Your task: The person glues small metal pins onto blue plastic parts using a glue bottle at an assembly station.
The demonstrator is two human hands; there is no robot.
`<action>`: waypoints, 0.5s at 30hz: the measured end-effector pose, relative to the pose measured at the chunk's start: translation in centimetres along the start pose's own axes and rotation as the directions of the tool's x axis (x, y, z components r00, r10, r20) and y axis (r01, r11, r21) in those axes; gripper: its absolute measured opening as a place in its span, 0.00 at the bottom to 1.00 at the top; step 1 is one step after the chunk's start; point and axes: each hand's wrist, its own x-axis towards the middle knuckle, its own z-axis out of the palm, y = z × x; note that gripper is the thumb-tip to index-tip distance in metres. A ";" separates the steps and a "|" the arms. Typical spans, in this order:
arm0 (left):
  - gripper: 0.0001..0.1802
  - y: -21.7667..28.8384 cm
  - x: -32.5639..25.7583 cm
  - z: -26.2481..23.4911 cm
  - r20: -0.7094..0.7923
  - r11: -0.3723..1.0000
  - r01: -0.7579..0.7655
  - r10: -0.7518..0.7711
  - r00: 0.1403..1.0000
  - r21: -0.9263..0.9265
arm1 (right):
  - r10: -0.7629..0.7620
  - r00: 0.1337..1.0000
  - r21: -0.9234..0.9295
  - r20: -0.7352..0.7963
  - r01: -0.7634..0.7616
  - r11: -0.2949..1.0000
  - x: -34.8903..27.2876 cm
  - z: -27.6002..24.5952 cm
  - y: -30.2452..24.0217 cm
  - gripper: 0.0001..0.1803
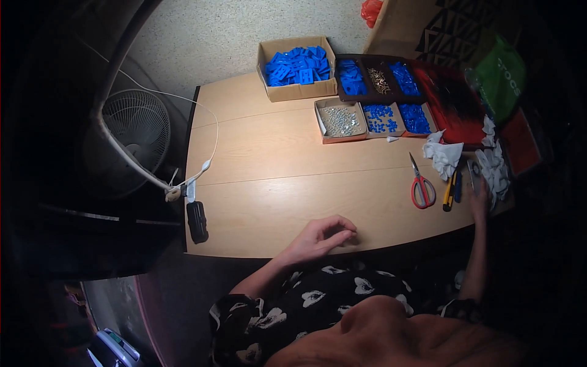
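Observation:
My left hand [321, 237] rests at the table's front edge, its fingers loosely curled and the thumb apart from them. Nothing shows in it. At the right end of the table my right hand [480, 196] has its fingers around the lower end of a flat grey object [474, 171] with a rounded pale part; its kind is unclear. Just left of that hand lie a yellow and black utility knife [449, 192] and a dark blue slim tool [458, 186]. Red-handled scissors [422, 188] point away from me, farther left.
Along the back stand a carton of blue plastic plates [301, 92], a dark tray [353, 96] of blue parts and brass-coloured screws, and small boxes [345, 139] of clear and blue bits. Crumpled white tissues [444, 156] lie right. A black case [197, 221] and fan [136, 137] are left.

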 end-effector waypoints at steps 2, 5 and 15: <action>0.11 0.7 -1.3 -2.0 -0.028 0.999 -0.002 0.003 1.000 0.034 | 0.035 0.997 -0.017 -0.073 -0.037 0.999 1.1 0.2 0.8 0.37; 0.10 1.8 -2.9 -5.4 -0.169 0.984 -0.001 0.032 0.985 0.177 | 0.036 0.991 -0.052 -0.130 -0.043 0.998 2.1 0.7 2.8 0.36; 0.11 11.3 10.2 -15.8 -0.264 0.496 -0.109 0.621 0.738 0.862 | 0.032 0.969 -0.161 -0.243 -0.073 0.984 0.4 0.7 1.8 0.34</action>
